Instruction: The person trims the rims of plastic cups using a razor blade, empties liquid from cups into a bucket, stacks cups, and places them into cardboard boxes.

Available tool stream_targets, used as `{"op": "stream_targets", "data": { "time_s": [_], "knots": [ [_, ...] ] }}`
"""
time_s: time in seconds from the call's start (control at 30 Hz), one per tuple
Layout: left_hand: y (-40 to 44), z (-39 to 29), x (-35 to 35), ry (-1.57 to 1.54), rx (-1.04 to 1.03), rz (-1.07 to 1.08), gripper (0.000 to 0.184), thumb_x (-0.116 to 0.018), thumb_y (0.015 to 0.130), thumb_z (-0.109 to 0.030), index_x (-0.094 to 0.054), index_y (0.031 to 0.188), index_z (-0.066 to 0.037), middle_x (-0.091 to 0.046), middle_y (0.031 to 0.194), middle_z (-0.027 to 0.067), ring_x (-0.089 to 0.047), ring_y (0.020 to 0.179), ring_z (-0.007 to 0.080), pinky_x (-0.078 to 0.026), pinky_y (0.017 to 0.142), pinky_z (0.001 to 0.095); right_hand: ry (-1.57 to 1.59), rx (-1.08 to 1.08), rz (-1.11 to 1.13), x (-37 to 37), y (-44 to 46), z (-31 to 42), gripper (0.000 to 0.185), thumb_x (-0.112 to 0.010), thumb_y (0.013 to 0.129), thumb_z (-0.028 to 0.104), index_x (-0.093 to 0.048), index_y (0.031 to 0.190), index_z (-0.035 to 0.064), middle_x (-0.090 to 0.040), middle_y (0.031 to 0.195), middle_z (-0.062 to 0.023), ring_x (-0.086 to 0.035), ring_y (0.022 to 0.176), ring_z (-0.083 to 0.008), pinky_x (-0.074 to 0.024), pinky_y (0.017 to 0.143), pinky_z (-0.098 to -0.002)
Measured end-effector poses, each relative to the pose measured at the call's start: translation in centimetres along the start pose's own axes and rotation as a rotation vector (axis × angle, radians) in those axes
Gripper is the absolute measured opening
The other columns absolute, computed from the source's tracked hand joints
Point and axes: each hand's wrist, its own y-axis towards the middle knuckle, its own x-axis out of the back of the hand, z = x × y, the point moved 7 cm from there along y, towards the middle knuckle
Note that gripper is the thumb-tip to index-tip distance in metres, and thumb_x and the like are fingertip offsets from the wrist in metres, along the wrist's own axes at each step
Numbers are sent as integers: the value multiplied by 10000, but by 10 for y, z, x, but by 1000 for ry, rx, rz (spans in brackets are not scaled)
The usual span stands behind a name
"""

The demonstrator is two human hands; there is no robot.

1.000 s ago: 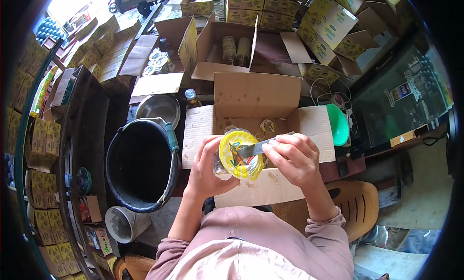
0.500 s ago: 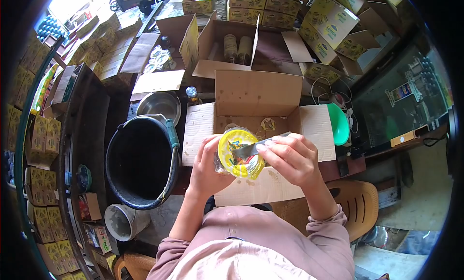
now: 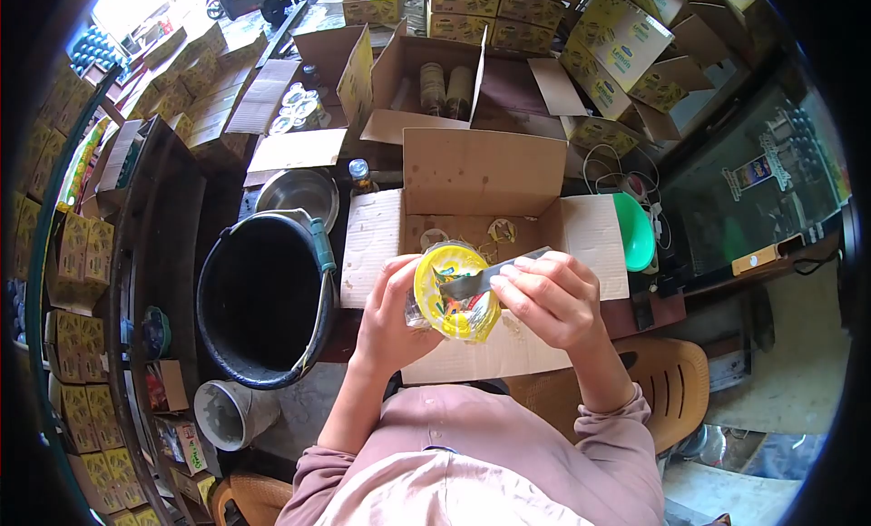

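My left hand (image 3: 390,319) is wrapped around a clear plastic cup (image 3: 415,314), tilted so its top faces me. Its printed yellow film lid (image 3: 467,327) looks wrinkled. Between the thumb and fingers of my right hand (image 3: 555,301) is a flat dark blade (image 3: 465,286), perhaps a knife; its handle end is hidden by the fingers. The blade lies across the lid, but I cannot tell whether it has gone through. Below both hands is an open cardboard box (image 3: 485,172), with round lid scraps (image 3: 502,230) inside.
Left of the box stand a large black bucket (image 3: 210,322), a metal bowl (image 3: 272,199) and a small bottle (image 3: 360,175). A green bowl (image 3: 635,234) sits at its right. Behind are an open box holding cups (image 3: 299,108) and stacked yellow cartons (image 3: 620,54).
The cup has shifted slightly down and to the right in view. The blade remains across the lid, tilted a little more steeply. Both hands keep their hold.
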Motion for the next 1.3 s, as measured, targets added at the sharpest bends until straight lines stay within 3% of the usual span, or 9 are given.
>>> {"op": "stream_targets", "data": {
  "time_s": [0.33, 0.53, 0.63, 1.03, 1.3],
  "knots": [
    [-4, 0, -3, -51, 46, 44, 625, -764, 556, -78, -443, 1090, -25, -518, 1028, 157, -528, 948, 312, -445, 815, 355, 47, 34, -36, -5, 2, 4, 145, -677, 647, 85, -648, 788, 77, -605, 745, -2, -596, 725, -112, -489, 638, -244],
    [-6, 11, -4, -169, 132, 108, 621, -757, 568, -85, -437, 1096, -17, -516, 1020, 162, -520, 949, 313, -439, 813, 360, 171, 26, -124, -9, -1, 2, 307, -679, 684, 122, -608, 968, 30, -619, 740, -15, -594, 667, -109, -488, 579, -242],
    [-5, 8, -1, -136, 40, 96, 615, -751, 574, -83, -436, 1099, -14, -517, 1014, 163, -521, 940, 314, -438, 806, 359, 217, 15, -128, -14, -4, -1, 371, -661, 703, 85, -558, 1048, -4, -633, 778, -41, -586, 627, -110, -483, 552, -248],
    [-8, 15, -3, -136, 173, 251, 612, -733, 575, -85, -432, 1099, 7, -506, 1030, 177, -523, 939, 340, -433, 805, 363, 234, 1, -113, -13, 0, -1, 433, -652, 690, 49, -531, 1097, -36, -641, 883, -80, -558, 577, -105, -464, 523, -251],
    [-11, 21, -17, -440, 220, 380, 645, -719, 612, -97, -413, 1170, 11, -528, 1015, 132, -548, 935, 213, -429, 823, 309, 201, 15, -147, -17, -1, -5, 468, -661, 693, 51, -521, 1131, -37, -630, 739, -54, -543, 551, -90, -459, 517, -237]
  ]
}}
